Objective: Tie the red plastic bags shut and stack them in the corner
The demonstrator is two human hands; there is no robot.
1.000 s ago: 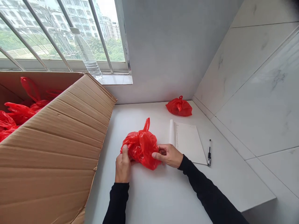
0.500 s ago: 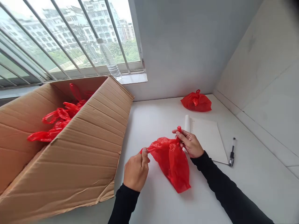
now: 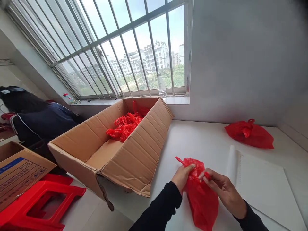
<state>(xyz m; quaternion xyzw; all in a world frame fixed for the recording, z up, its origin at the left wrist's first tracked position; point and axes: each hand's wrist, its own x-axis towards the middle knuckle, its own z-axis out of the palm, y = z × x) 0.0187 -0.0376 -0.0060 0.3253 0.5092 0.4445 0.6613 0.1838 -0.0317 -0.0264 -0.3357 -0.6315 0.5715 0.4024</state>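
Both hands are on one red bag (image 3: 202,195), held just above the white table (image 3: 207,141), nearest to the camera. Left hand (image 3: 184,176) is closed in a pinch on the bag's left top corner, where a thin handle strip sticks up. Right hand (image 3: 222,189) is closed on the right top corner, fingers (image 3: 209,175) curled over the plastic w/ a bit of red showing between them. Bag body hangs down btw. the two hands, below the grips; mouth is bunched at the top, right at the fingertips. Whether a knot is formed yet, can't tell: the handles look gathered but not visibly tied.

Progress, as a judgement: one tied red bundle (image 3: 249,134) already lies beyond the held bag, to its far right near the wall, so at least one looks finished. The bag in hand looks mid-way. Lots left: the cardboard box (image 3: 134,154), left of and beyond the held bag, has a heap of loose red bags (image 3: 125,125) inside.

Right of the held bag, a spiral notebook (image 3: 262,186) lies flat on the table. Further back than the box, a water bottle (image 3: 162,86) stands on the window sill. Far left of the box: a red stool (image 3: 40,205), a smaller printed carton (image 3: 16,173), and a person in dark clothing (image 3: 40,120).
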